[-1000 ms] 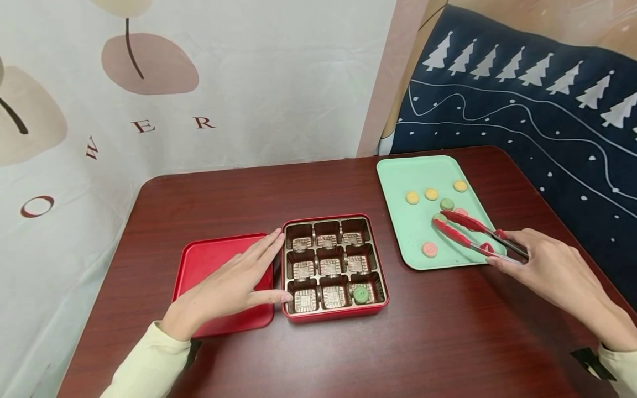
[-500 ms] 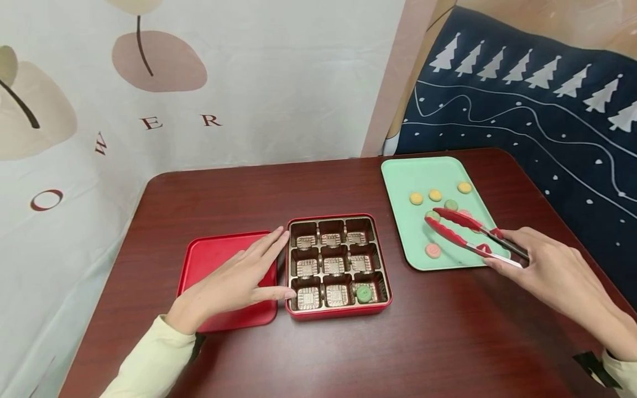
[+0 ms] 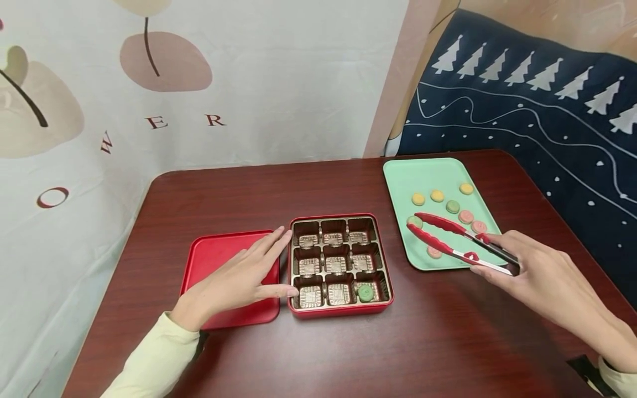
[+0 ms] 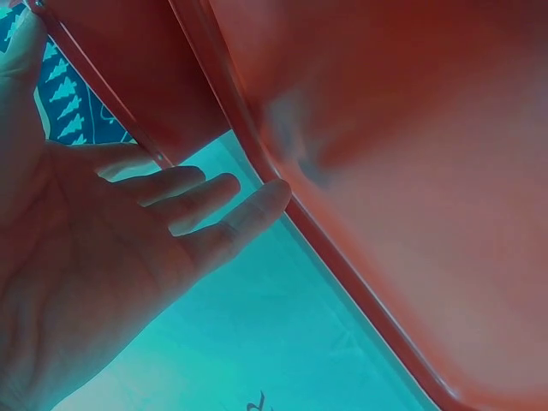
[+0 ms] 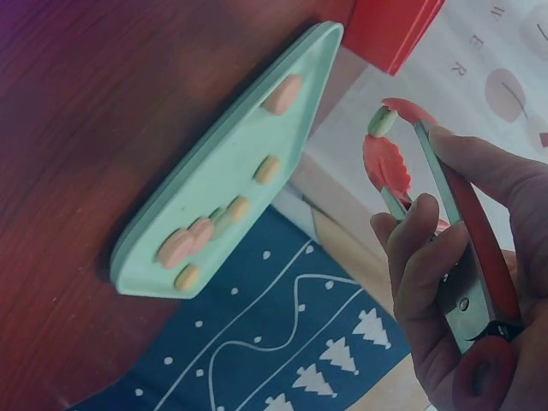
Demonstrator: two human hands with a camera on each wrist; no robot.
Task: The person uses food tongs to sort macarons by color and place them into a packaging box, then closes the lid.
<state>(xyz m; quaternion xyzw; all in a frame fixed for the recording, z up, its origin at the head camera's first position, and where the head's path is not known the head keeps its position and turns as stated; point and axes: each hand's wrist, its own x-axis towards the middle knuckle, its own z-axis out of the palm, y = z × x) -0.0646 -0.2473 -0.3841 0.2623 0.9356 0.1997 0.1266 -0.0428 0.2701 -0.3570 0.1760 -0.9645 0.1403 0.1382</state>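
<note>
Gap between tray [image 3: 423, 176] and box [image 3: 343, 312], left hand [image 3: 234, 282] blocking box's left

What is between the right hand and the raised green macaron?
The tongs, held by the right hand, their tips gripping the macaron; the right wrist view shows it.

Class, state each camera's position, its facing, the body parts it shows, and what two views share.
Head: on the head, facing forward and down at a square red tin; left hand and right hand show.
Left wrist: on that wrist, facing the left hand's palm side and smooth red surfaces.
Right wrist: on that wrist, facing the right hand, red-tipped metal tongs and a rectangular green tray.
Shared: head and right wrist both show right hand, tongs and tray.
</note>
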